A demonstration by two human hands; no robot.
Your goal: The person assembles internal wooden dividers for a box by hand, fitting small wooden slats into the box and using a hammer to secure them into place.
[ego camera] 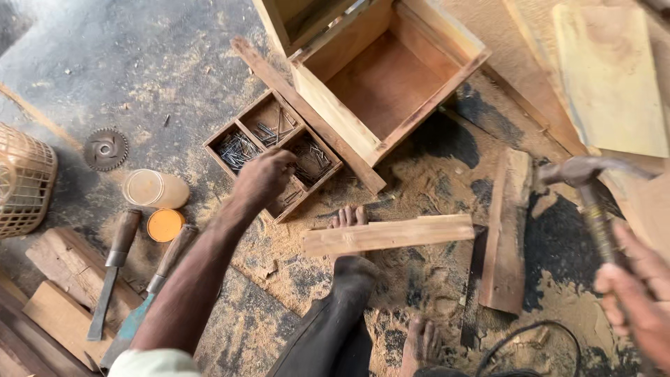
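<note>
My left hand (264, 178) reaches into a small wooden tray (222, 137) divided into compartments that hold several nails; its fingers are curled down among the nails, and I cannot tell whether it grips any. My right hand (636, 290) at the right edge is closed around the handle of a claw hammer (585, 183), whose metal head is raised above the floor. A short wooden strip (388, 234) lies across my left foot (350, 241). An open wooden box (382, 78) stands just beyond the tray.
Two chisels (115, 269) lie at the left beside a glass jar (155, 188) on its side, an orange lid (165, 225) and a circular saw blade (105, 149). A woven basket (24, 180) stands at far left. Planks (508, 230) and sawdust cover the floor.
</note>
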